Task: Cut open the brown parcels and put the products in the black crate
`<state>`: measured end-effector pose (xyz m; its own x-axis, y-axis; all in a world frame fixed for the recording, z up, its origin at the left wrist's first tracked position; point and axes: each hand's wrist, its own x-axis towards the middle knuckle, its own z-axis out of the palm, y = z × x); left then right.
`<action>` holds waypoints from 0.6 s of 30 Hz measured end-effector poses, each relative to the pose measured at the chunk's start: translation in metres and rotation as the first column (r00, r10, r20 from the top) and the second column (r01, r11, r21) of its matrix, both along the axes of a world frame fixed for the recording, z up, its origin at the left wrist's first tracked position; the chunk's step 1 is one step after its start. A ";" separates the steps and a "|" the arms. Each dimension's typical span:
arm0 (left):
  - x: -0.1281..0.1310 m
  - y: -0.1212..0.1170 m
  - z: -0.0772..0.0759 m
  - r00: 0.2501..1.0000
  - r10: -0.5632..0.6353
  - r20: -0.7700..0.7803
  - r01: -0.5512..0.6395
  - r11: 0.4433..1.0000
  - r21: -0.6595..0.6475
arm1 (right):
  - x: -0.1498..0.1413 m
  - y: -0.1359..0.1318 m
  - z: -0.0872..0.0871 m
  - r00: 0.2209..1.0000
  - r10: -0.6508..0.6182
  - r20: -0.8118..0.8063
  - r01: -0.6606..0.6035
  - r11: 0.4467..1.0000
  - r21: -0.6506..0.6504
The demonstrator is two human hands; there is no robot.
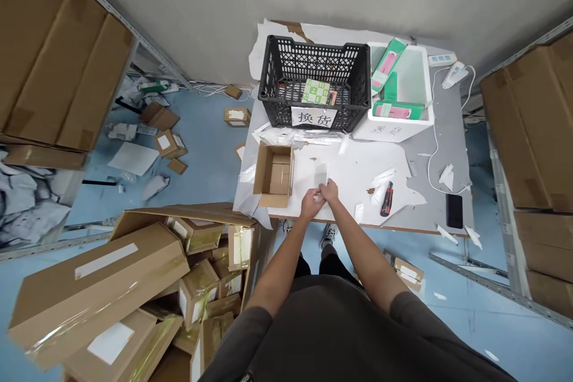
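Note:
My left hand point(311, 202) and my right hand point(330, 191) meet over the near edge of the table point(439, 149), fingers pinched together on a small white piece of paper or label point(319, 196) too small to make out. Just beyond them lies a pale flat sheet point(321, 174). An open small cardboard box point(274, 174) sits to the left of my hands. A red and black utility knife point(386, 199) lies to the right.
A black plastic crate point(313, 80) with a labelled front and a white bin point(398, 92) holding green packages stand at the table's back. A black phone point(454, 210) and white cable lie right. A large carton of small boxes point(197, 262) stands left; shelving with cartons flanks both sides.

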<state>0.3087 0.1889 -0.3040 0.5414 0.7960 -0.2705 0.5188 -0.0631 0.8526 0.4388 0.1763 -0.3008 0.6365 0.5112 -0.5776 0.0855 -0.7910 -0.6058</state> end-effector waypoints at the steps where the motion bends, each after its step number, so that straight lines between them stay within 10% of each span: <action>1: 0.000 -0.002 0.002 0.998 -0.040 0.050 0.041 0.999 -0.018 | 0.008 -0.003 0.001 0.997 -0.047 -0.066 0.050 0.997 0.050; 10: 0.000 0.006 -0.030 0.974 0.074 -0.214 -0.121 0.970 -0.213 | 0.029 -0.049 -0.021 0.830 -0.281 -0.482 0.410 0.893 0.186; 18: 0.017 0.027 -0.024 0.946 0.121 -0.302 -0.141 0.989 -0.043 | 0.013 -0.039 -0.023 0.755 -0.229 -0.614 0.446 0.866 0.226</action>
